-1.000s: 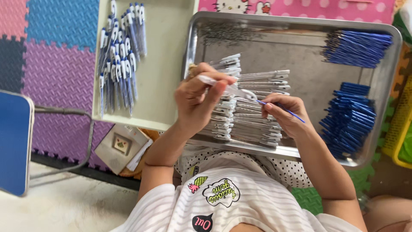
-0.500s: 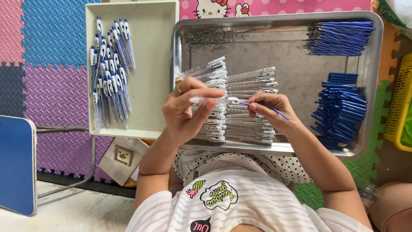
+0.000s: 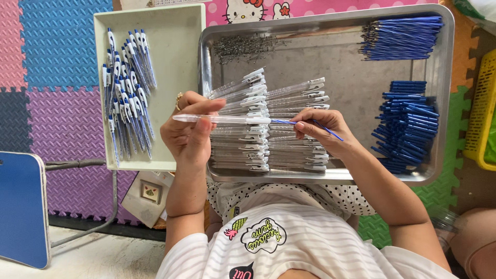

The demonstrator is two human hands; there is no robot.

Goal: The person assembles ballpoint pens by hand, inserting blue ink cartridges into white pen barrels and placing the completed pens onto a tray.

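- Head view: a clear pen barrel (image 3: 222, 119) lies level between the two hands, above the near edge of the metal tray (image 3: 330, 57).
- The left hand (image 3: 188, 132) is closed around the barrel's left part, thumb and fingers pinching it.
- The right hand (image 3: 323, 129) is closed in a pinch on a thin blue refill (image 3: 315, 124), whose left end meets the barrel's white end.
- Stacked clear barrels (image 3: 268, 129) lie in the tray just beyond both hands; blue refills (image 3: 408, 124) are piled at its right.
- Finished pens (image 3: 126, 93) lie in the pale tray (image 3: 175, 62) on the left.
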